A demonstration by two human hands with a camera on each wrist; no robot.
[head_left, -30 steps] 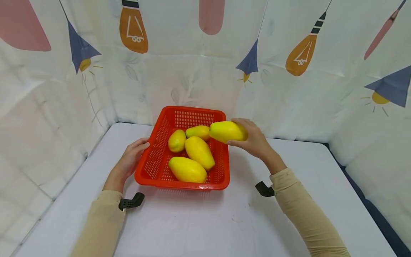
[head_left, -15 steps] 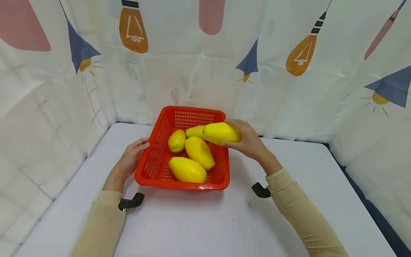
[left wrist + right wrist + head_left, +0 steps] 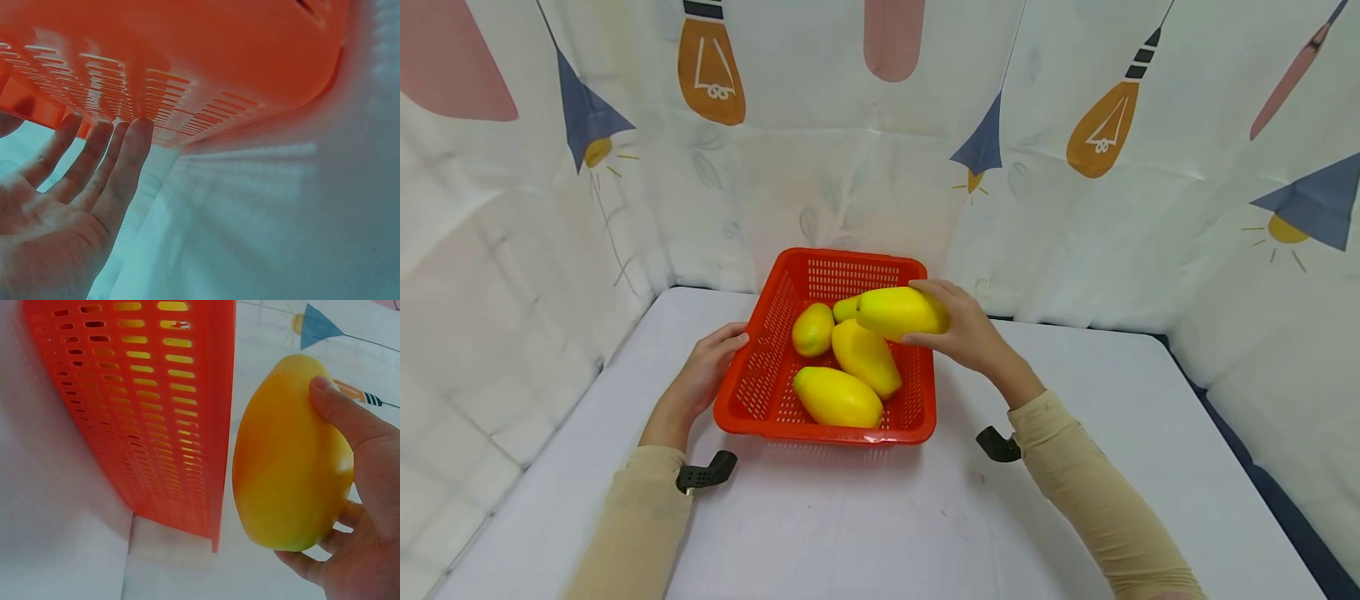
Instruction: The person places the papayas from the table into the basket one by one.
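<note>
In the head view, my right hand (image 3: pixel 958 329) grips a yellow mango (image 3: pixel 901 312) over the right side of the red plastic basket (image 3: pixel 928 392). The right wrist view shows the thumb on one side of this mango (image 3: pixel 294 456) and the fingers curled at its lower end. Several other yellow mangoes (image 3: pixel 837 397) lie inside the basket, one partly hidden behind the held fruit. At the basket's left side is my left hand (image 3: pixel 703 367). Its fingers are extended, with the fingertips at the slotted outer wall (image 3: pixel 206 112) in the left wrist view.
The basket stands on a white-covered table (image 3: pixel 865 517). Behind it and along both sides hangs a pale curtain (image 3: pixel 850 167) printed with lamps and bulbs. A dark strip (image 3: pixel 1262 492) runs along the table's right edge.
My right hand has moved left with the mango, further over the basket, and it now covers more of the mango at the back. The left hand and the basket stay put.
</note>
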